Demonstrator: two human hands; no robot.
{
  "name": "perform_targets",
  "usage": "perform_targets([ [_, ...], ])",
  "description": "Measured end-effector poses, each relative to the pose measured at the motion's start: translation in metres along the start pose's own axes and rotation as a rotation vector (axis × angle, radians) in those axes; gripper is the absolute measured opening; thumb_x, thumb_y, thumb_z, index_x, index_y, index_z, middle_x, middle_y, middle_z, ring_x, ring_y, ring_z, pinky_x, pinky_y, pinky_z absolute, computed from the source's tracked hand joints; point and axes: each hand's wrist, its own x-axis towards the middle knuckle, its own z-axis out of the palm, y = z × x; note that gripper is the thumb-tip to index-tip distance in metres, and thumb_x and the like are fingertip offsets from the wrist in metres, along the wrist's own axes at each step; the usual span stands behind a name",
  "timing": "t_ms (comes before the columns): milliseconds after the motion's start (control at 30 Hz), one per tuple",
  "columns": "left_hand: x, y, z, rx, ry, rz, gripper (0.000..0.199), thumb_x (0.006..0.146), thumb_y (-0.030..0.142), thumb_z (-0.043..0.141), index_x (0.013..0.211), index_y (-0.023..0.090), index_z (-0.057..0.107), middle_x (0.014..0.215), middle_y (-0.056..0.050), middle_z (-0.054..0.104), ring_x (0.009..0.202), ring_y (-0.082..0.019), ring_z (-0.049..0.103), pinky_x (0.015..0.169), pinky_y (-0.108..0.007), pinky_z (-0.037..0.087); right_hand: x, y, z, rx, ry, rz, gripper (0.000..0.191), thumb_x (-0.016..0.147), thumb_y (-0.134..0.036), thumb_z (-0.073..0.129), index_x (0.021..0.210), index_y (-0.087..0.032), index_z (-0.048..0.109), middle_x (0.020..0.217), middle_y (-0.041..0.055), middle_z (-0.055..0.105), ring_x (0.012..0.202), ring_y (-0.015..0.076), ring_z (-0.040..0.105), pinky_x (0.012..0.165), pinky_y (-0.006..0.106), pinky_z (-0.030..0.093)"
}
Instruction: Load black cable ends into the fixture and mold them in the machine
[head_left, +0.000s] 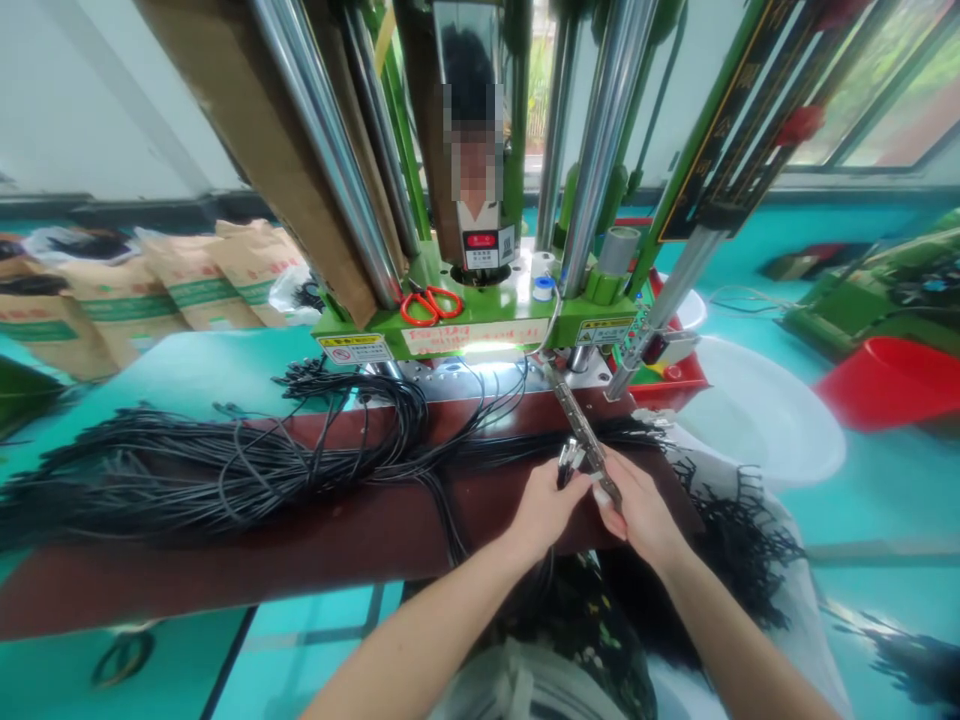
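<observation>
My right hand (641, 505) is closed around the near end of a long, narrow metal mold bar (576, 412). The bar slants away from me toward the press, and its far end reaches the press's front edge. Close beside it, my left hand (549, 503) is pinched on small silvery cable connectors (570, 455) at the bar's left side. Whether the connectors sit in the bar or only touch it, I cannot tell. Black cables (225, 455) spread in a thick bundle over the brown work board (300, 565), to the left of both hands.
A green press (480, 330) with steel columns stands ahead. Red-handled scissors (431, 307) and a blue-and-white tape roll (544, 289) lie on its ledge. Black molded pieces (739, 530) heap at the right. A white tub (780, 420), red bucket (892, 385) and paper sacks (187, 275) stand around.
</observation>
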Motion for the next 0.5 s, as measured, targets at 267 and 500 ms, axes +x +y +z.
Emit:
perform_targets([
  [267,0.000,-0.002,-0.001,0.020,-0.007,0.030,0.027,0.065,0.039,0.063,0.064,0.015,0.049,0.046,0.007,0.039,0.043,-0.006,0.033,0.043,-0.018,0.025,-0.002,0.002,0.001,-0.052,0.031,-0.047,0.048,0.083,-0.042,0.045,0.123,-0.015,0.045,0.040,-0.0086,0.040,0.026,0.0042,0.026,0.026,0.016,0.019],
  [500,-0.001,-0.006,-0.003,-0.037,0.008,0.003,0.025,0.064,0.035,0.064,0.066,0.015,0.049,0.046,0.007,0.040,0.041,-0.005,0.033,0.041,-0.018,0.025,-0.007,-0.002,0.010,-0.225,0.103,-0.020,0.050,0.077,-0.047,0.053,0.118,-0.019,0.052,0.052,-0.0046,0.047,0.040,0.0056,0.039,0.034,0.016,0.030],
])
